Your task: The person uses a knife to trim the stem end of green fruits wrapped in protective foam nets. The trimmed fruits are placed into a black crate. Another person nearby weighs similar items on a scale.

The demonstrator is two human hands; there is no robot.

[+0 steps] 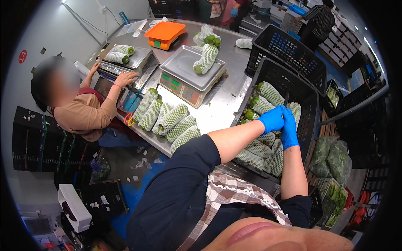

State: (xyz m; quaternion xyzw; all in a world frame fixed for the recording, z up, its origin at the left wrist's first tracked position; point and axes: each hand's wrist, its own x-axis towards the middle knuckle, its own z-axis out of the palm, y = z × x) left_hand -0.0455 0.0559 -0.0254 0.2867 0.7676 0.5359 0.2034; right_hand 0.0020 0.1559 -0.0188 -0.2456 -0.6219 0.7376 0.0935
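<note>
Left hand (272, 120) and right hand (289, 129) meet over black crate (309, 125); can't tell if gripping. Vegetables (270, 93) below them, visible ones already netted; netted row (164, 116) on worktop (239, 85), left of hands.

The person's left grip (271, 121) and right grip (289, 129) (both bare-armed, in blue gloves) meet above a black crate (302, 88) holding green vegetables (271, 93) in white net sleeves; what the fingers pinch is hidden. A second black crate (293, 56) stands just beyond it. Along the edge of the metal table (224, 104) lies a row of netted vegetables (150, 115). Past them stand a steel-pan scale (180, 65) and an orange scale (165, 33). At left, a co-worker (86, 104) reaches toward another scale (142, 57) bearing two netted vegetables.
</note>
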